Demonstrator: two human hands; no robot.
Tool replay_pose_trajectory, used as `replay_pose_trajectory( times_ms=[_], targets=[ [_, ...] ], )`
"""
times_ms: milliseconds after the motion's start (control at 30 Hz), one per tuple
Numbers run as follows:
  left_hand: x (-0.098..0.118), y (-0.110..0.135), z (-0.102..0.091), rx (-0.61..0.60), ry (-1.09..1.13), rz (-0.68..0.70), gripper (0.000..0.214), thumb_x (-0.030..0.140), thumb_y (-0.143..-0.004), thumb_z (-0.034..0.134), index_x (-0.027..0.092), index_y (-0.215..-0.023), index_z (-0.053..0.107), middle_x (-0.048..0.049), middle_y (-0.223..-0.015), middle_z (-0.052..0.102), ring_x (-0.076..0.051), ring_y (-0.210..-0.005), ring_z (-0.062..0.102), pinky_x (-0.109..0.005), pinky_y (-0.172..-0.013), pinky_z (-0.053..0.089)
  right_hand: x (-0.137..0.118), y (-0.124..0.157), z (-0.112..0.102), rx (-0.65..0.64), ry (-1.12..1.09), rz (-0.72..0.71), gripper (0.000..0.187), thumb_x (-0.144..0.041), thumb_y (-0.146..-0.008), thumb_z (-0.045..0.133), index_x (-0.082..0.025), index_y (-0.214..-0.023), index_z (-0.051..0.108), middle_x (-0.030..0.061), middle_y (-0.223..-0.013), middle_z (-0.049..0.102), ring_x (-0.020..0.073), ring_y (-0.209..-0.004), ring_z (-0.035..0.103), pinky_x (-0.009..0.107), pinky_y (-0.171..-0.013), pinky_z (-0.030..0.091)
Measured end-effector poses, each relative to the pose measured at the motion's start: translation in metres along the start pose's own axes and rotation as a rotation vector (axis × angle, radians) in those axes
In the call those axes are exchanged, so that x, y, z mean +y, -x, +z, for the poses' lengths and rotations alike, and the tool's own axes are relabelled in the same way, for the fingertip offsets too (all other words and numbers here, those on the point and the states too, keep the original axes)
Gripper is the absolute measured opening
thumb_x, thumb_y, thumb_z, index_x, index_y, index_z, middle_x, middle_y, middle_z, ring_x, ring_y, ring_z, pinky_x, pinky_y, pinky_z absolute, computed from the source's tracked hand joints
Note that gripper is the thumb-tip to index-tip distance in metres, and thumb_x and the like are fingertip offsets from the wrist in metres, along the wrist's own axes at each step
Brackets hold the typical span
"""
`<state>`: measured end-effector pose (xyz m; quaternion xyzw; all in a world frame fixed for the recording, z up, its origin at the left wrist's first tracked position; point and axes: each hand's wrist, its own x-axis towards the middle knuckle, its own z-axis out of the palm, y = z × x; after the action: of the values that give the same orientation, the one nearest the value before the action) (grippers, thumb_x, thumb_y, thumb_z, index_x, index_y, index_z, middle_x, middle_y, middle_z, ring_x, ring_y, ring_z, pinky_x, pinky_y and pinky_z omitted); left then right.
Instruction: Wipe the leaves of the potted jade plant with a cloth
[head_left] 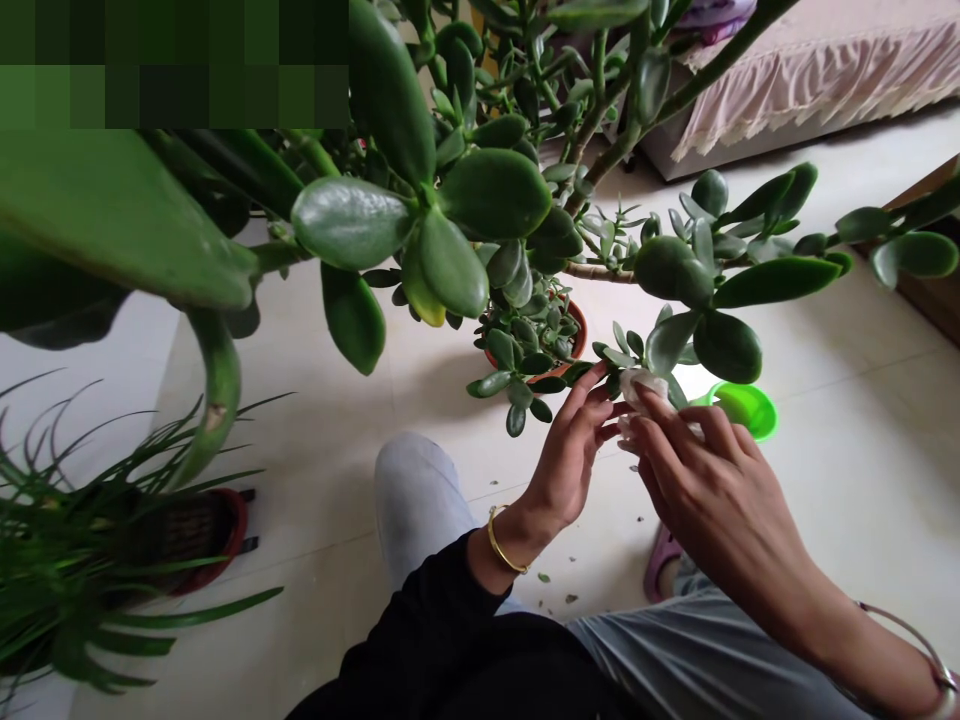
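A large jade plant with thick oval green leaves (495, 195) spreads across the top of the head view. My right hand (697, 480) is closed on a crumpled white tissue (643, 388), pressed against a low cluster of leaves. Just left of it, my left hand (566, 450) has its fingers bent at the same cluster and appears to hold a leaf there. The leaf itself is mostly hidden by the fingers and tissue.
A bright green plastic container (761, 410) stands on the tiled floor beyond my right hand. Below the branches is a small plant in an orange pot (579, 330). A long-leaved plant in a red pot (236, 525) sits left. Dry leaf bits (544, 578) lie by my feet.
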<state>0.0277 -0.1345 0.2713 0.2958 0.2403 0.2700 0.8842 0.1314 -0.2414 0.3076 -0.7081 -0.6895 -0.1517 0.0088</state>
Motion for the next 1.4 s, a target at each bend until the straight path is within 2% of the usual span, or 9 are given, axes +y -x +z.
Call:
replay_pose_trajectory(
  times_ms=[167, 300, 467, 600, 733, 867, 967, 1200, 1400],
  targets=[
    [-0.002, 0.000, -0.001, 0.016, -0.030, -0.013, 0.043, 0.038, -0.090, 0.067, 0.023, -0.130, 0.066, -0.0080, -0.134, 0.073, -0.028, -0.129, 0.064, -0.038, -0.102, 0.044, -0.008, 0.002, 0.005, 0.011, -0.061, 0.021, 0.027, -0.007, -0.096, 0.058, -0.012, -0.121, 0.066, 0.0172, -0.159, 0.056, 0.0315, -0.100, 0.057, 0.044, -0.079, 0.049],
    [0.002, 0.002, -0.005, -0.011, -0.067, 0.007, 0.059, 0.039, -0.089, 0.069, 0.026, -0.145, 0.059, -0.0090, -0.140, 0.070, -0.030, -0.135, 0.060, -0.042, -0.107, 0.044, -0.018, 0.023, 0.001, 0.103, -0.227, 0.049, 0.022, -0.007, -0.098, 0.057, -0.013, -0.118, 0.063, 0.0183, -0.154, 0.061, 0.0287, -0.099, 0.057, 0.044, -0.086, 0.052],
    [0.001, 0.024, -0.019, -0.039, -0.155, -0.049, 0.071, 0.032, -0.093, 0.071, 0.035, -0.158, 0.044, -0.0076, -0.146, 0.067, -0.025, -0.134, 0.061, -0.044, -0.116, 0.040, -0.034, 0.047, 0.012, 0.154, -0.385, 0.188, 0.021, -0.007, -0.099, 0.057, -0.012, -0.119, 0.061, 0.0220, -0.150, 0.062, 0.0277, -0.098, 0.057, 0.041, -0.081, 0.054],
    [-0.015, 0.039, -0.032, 0.006, -0.168, -0.017, 0.047, 0.026, -0.094, 0.071, 0.030, -0.139, 0.057, -0.0073, -0.137, 0.071, -0.023, -0.126, 0.066, -0.043, -0.114, 0.044, -0.047, 0.049, 0.030, 0.162, -0.442, 0.274, 0.018, -0.006, -0.099, 0.055, -0.012, -0.116, 0.059, 0.0248, -0.159, 0.054, 0.0295, -0.106, 0.061, 0.044, -0.087, 0.056],
    [-0.032, 0.023, -0.037, 0.143, 0.035, -0.084, 0.014, 0.022, -0.091, 0.070, 0.020, -0.105, 0.069, -0.0070, -0.126, 0.073, -0.023, -0.120, 0.068, -0.039, -0.108, 0.048, -0.052, 0.044, 0.038, 0.143, -0.423, 0.329, 0.025, -0.008, -0.099, 0.054, -0.013, -0.123, 0.057, 0.0220, -0.167, 0.044, 0.0299, -0.107, 0.061, 0.044, -0.086, 0.057],
    [-0.030, -0.009, -0.030, 0.164, 0.377, -0.199, 0.016, 0.021, -0.095, 0.058, 0.018, -0.099, 0.074, -0.0059, -0.110, 0.076, -0.019, -0.115, 0.069, -0.035, -0.113, 0.047, -0.051, 0.037, 0.038, 0.121, -0.364, 0.327, 0.021, -0.008, -0.099, 0.053, -0.015, -0.119, 0.058, 0.0201, -0.170, 0.041, 0.0305, -0.107, 0.062, 0.044, -0.083, 0.057],
    [-0.023, -0.022, -0.023, 0.143, 0.500, -0.264, 0.021, 0.020, -0.097, 0.053, 0.018, -0.096, 0.074, -0.0056, -0.102, 0.077, -0.019, -0.109, 0.071, -0.033, -0.110, 0.048, -0.048, 0.033, 0.035, 0.093, -0.292, 0.327, 0.019, -0.010, -0.100, 0.052, -0.016, -0.116, 0.059, 0.0198, -0.170, 0.040, 0.0314, -0.108, 0.063, 0.047, -0.086, 0.057],
    [-0.020, -0.026, -0.016, 0.145, 0.500, -0.259, 0.022, 0.022, -0.095, 0.059, 0.022, -0.111, 0.074, -0.0028, -0.105, 0.078, -0.018, -0.109, 0.071, -0.031, -0.101, 0.052, -0.040, 0.023, 0.030, 0.025, -0.240, 0.313, 0.020, -0.012, -0.101, 0.049, -0.016, -0.116, 0.062, 0.0189, -0.170, 0.041, 0.0309, -0.106, 0.065, 0.049, -0.085, 0.057],
    [-0.023, -0.030, -0.015, 0.133, 0.409, -0.127, 0.028, 0.024, -0.092, 0.064, 0.024, -0.119, 0.072, -0.0053, -0.121, 0.078, -0.021, -0.126, 0.067, -0.035, -0.111, 0.049, -0.041, 0.017, 0.023, 0.042, -0.224, 0.306, 0.020, -0.012, -0.101, 0.052, -0.017, -0.117, 0.063, 0.0181, -0.170, 0.041, 0.0313, -0.109, 0.065, 0.050, -0.086, 0.058]
  ],
)
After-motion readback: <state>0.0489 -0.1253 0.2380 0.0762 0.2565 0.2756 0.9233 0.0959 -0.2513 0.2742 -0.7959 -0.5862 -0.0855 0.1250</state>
